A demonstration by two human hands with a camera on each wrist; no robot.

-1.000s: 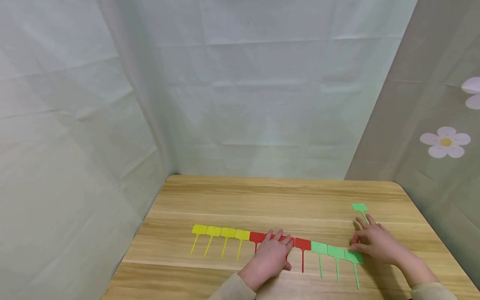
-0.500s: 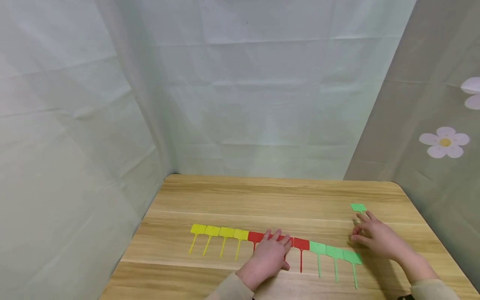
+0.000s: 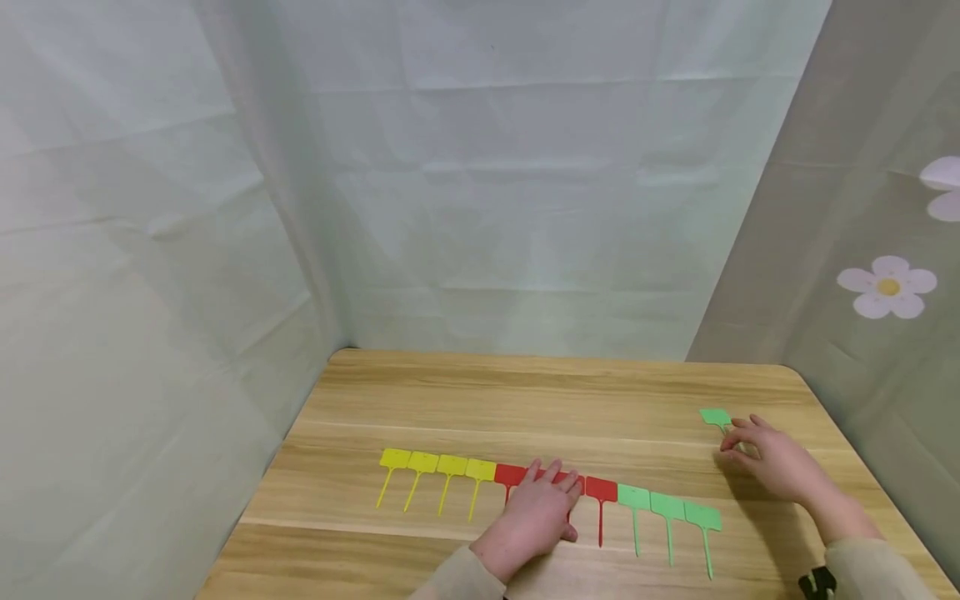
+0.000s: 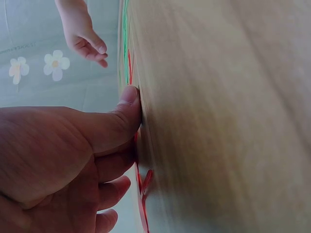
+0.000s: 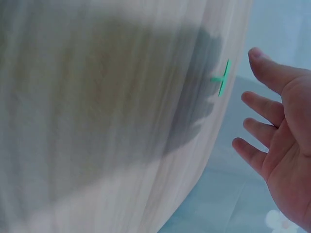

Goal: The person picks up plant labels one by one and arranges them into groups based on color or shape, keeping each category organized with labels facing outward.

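Flag-shaped cable tie tags with thin tails lie edge to edge across the wooden table in the head view: yellow tags (image 3: 423,462) at left, red tags (image 3: 601,489) in the middle, green tags (image 3: 667,506) at right. My left hand (image 3: 536,517) rests flat, fingers spread, over the red tags and covers part of them. A separate green tag (image 3: 715,416) lies farther back at right. Beside it hovers my right hand (image 3: 780,462), overlapping its tail in the head view. The right wrist view shows that hand's fingers (image 5: 260,132) apart and holding nothing, above this tag (image 5: 225,77).
The wooden table (image 3: 480,392) has rounded back corners. Pale cloth (image 3: 525,208) hangs behind it and at the left, with a grey flowered cloth (image 3: 825,250) at right. Something small and black (image 3: 816,583) shows by the right sleeve.
My right hand has moved away from the end of the green row, rightward and back beside the separate green tag. My left hand has stayed on the red tags.
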